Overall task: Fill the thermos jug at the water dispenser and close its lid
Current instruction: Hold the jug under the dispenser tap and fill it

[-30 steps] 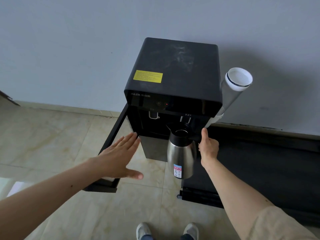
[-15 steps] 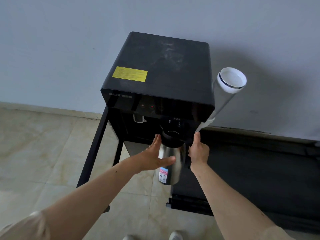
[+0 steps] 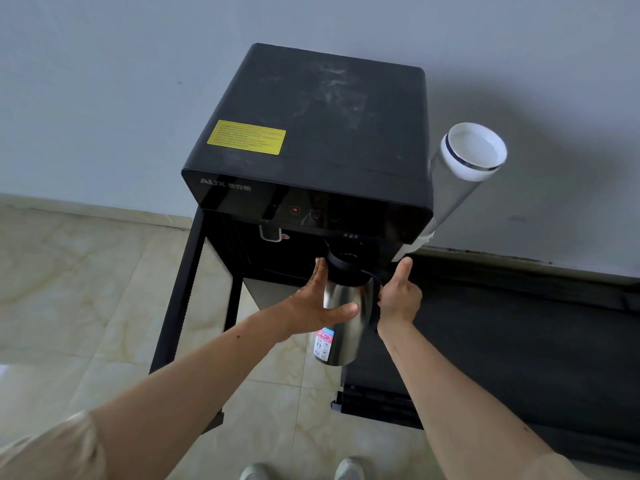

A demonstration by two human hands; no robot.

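Observation:
A steel thermos jug (image 3: 346, 327) with a black open top and a pink-and-white label is held in the air under the right-hand spout of the black water dispenser (image 3: 311, 140). My right hand (image 3: 398, 299) grips its handle on the right, thumb pointing up. My left hand (image 3: 318, 303) lies flat against the jug's left side, fingers reaching up to the black collar, thumb across the steel body. The jug's mouth sits just below the spout. Whether water flows cannot be seen.
A clear cup-holder tube with a white cap (image 3: 467, 157) hangs on the dispenser's right side. The dispenser's lower door (image 3: 180, 306) stands open at the left. A dark treadmill deck (image 3: 519, 341) lies on the tiled floor at the right. My shoes (image 3: 346, 471) show at the bottom.
My left hand moved right from the open door and came to rest on the jug's side. The jug rose closer under the spout, and my view moved nearer the dispenser.

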